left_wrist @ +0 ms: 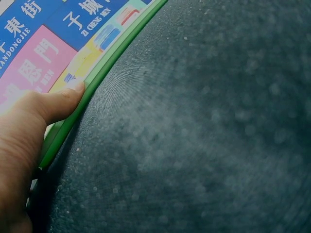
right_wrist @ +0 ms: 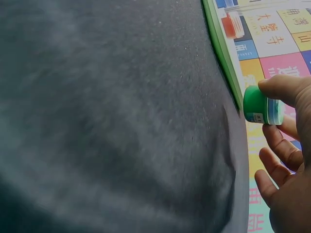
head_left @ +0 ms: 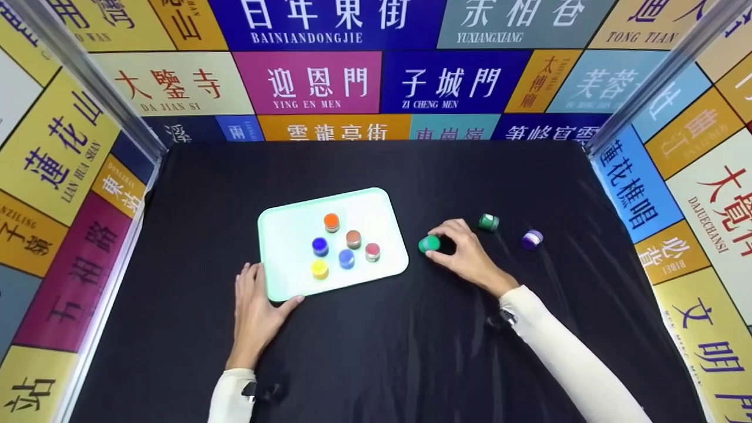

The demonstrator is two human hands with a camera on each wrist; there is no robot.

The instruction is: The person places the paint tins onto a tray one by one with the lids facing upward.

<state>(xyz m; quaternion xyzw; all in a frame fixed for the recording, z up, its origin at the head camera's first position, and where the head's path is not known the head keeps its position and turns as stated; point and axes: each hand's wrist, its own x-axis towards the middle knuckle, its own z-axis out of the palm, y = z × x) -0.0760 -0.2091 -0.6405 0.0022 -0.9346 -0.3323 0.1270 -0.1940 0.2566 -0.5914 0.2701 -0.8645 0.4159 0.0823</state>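
My right hand [head_left: 464, 252] pinches a green paint jar [head_left: 429, 244] between thumb and fingers, just right of the pale green-rimmed tray [head_left: 282, 229]. In the right wrist view this jar [right_wrist: 255, 105] has its green cap facing left, with the thumb over it. Across the tray's near left corner, my left hand [head_left: 255, 311] holds on, thumb at the near edge and fingers along the left side. The left wrist view shows that thumb against the green rim [left_wrist: 95, 82]. Orange [head_left: 331, 222], brown [head_left: 353, 239], red [head_left: 372, 252], dark blue [head_left: 320, 246], light blue [head_left: 346, 258] and yellow [head_left: 319, 269] jars sit on the tray.
Right of the tray, a dark green jar [head_left: 488, 221] and a purple jar [head_left: 531, 239] rest on the black cloth [head_left: 376, 352]. Panels with printed Chinese signs [head_left: 305, 82] wall in the back and both sides, with metal posts [head_left: 652, 76] at the corners.
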